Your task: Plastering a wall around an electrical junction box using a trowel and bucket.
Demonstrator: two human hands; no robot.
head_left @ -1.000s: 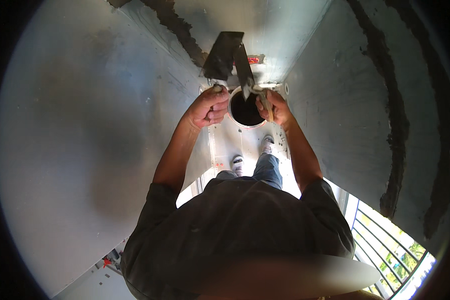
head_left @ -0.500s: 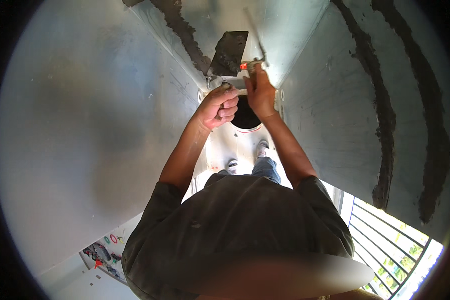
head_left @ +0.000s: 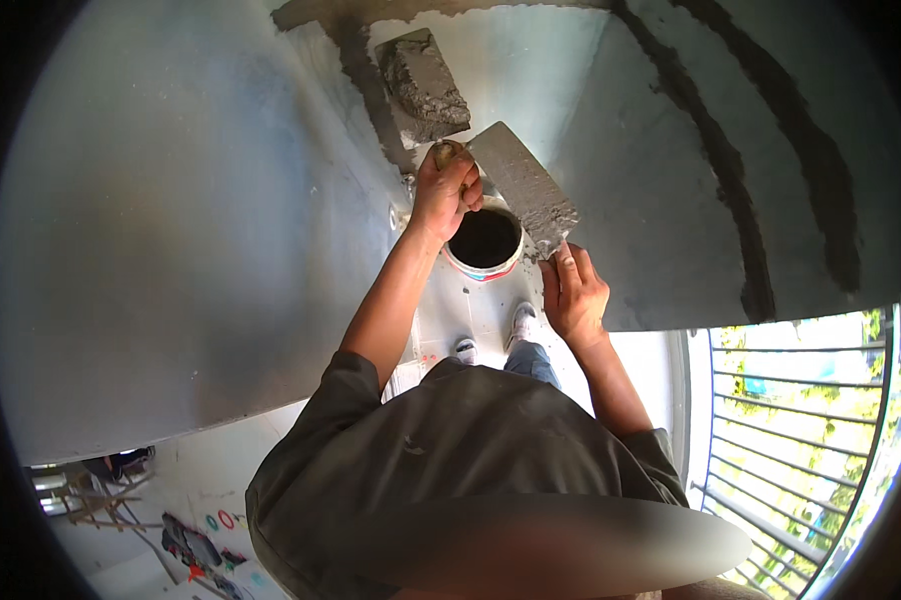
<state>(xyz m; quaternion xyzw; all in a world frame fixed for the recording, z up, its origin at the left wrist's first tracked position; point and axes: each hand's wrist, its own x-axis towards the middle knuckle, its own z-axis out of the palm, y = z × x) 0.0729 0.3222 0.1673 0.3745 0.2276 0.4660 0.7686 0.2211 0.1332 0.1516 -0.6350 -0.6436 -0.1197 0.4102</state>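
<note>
My feed shows me the paste-laden plate (head_left: 423, 85) clamped in the left hand (head_left: 446, 195), open room above the bucket (head_left: 483, 273), then the trowel (head_left: 521, 185) slanting past its right rim, handle hidden where the right hand (head_left: 577, 298) clamps it.

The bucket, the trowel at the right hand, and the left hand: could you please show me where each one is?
Bucket (head_left: 487, 274), head view: its front wall, below the rim.
Trowel (head_left: 524, 185), head view: middle of its blade.
Left hand (head_left: 442, 198), head view: middle of the hand.
</note>
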